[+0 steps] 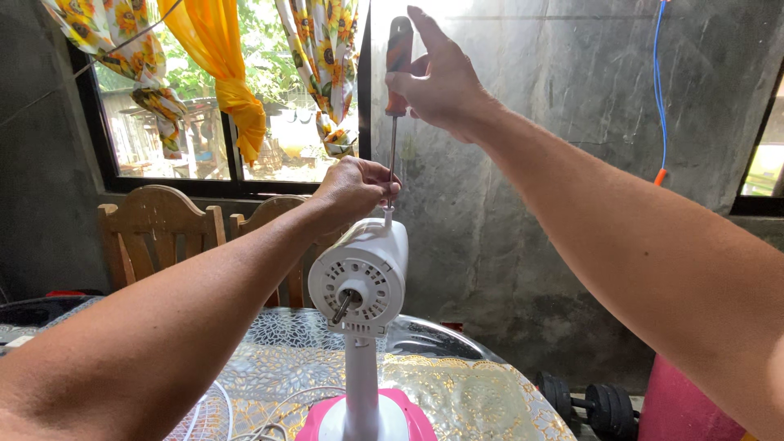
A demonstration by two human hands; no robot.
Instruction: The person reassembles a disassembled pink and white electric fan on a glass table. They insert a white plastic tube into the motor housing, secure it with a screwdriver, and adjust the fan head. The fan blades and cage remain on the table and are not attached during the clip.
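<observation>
Screwdriver [394, 90] is standing on the fan motor [363, 273] top; right hand [441, 82] is gripping its handle, left hand [353, 189] pinching the shaft steady.

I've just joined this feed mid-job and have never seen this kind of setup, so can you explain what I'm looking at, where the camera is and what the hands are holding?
There is only one picture, taken by a camera worn on a person's head, looking along both bare arms. There is no machine arm here.

The right hand grips the orange-and-black handle of a long-shafted screwdriver, held upright. The left hand pinches its metal shaft low down, steadying the tip on top of a white plastic fan motor housing.

The housing has no blades or grille; its bare spindle points at the camera. It stands on a white pole with a pink base, on a table with a gold-patterned glossy cover. Wooden chairs stand behind, by a curtained window.
</observation>
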